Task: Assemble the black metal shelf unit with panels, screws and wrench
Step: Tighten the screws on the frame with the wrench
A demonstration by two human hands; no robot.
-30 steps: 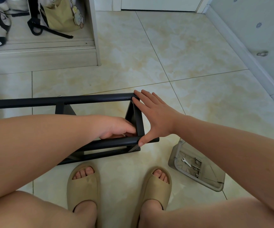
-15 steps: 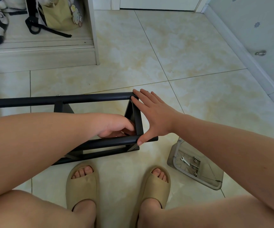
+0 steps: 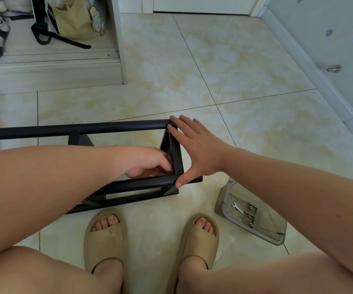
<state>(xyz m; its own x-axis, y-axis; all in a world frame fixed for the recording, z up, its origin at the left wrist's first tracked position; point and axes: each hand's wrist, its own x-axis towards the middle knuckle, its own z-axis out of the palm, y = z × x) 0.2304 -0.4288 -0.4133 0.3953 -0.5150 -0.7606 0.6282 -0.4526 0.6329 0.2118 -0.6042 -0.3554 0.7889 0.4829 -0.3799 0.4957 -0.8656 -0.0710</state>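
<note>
Black metal shelf frame (image 3: 116,128) lies on its side on the tiled floor (image 3: 213,71), just before the person's feet (image 3: 107,222). The right hand (image 3: 196,151) spreads flat against its end, fingers straight on the far tube, thumb on the near one. The left hand (image 3: 148,162) reaches inside, fingers curled; whether it grips anything cannot be told. The wrench (image 3: 237,208) and screws (image 3: 251,216) lie in a tray (image 3: 221,200) nearby.

No legible text, label, brand or number is found on any item. The tote bag (image 3: 73,20) bears a cartoon print, no lettering readable.
</note>
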